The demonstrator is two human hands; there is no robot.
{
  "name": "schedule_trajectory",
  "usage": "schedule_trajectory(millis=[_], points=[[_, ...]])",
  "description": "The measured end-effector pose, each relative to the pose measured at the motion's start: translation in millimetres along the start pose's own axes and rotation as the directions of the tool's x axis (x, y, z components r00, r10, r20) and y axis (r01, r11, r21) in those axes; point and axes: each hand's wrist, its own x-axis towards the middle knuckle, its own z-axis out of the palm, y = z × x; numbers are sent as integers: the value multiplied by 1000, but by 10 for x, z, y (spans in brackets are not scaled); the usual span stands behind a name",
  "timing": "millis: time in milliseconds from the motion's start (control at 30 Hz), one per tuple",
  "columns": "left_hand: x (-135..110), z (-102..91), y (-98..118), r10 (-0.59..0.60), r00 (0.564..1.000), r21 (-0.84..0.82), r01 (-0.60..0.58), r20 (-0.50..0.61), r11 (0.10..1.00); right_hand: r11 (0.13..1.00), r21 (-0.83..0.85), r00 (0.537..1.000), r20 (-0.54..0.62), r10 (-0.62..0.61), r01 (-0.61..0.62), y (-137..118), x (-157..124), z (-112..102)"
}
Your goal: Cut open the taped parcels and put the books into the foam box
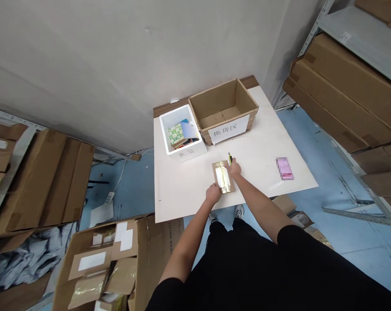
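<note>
A small cardboard parcel (223, 177) with shiny clear tape and a white label lies on the white-topped table (179, 190), near its front edge. My left hand (213, 193) is closed on the parcel's lower left edge. At its upper right side, my right hand (235, 168) is closed around a slim yellow-and-black utility knife (230, 158), whose tip points away from me. The fingers of my right hand cover most of the knife, and I cannot tell whether its blade is out.
Behind the parcel stand a white foam box (187, 153) holding packets and booklets, and an open cardboard box (228, 93) with a handwritten label. A blurred pink item (284, 168) lies at right. A big carton (143, 259) of parcels stands lower left; loaded shelves flank both sides.
</note>
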Motion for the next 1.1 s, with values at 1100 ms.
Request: schedule_trajectory(millis=[1100], points=[[793,-158,599,-159,987,108,157,8,982,944,322,967,255,-15,-71,1152,-352,-380]])
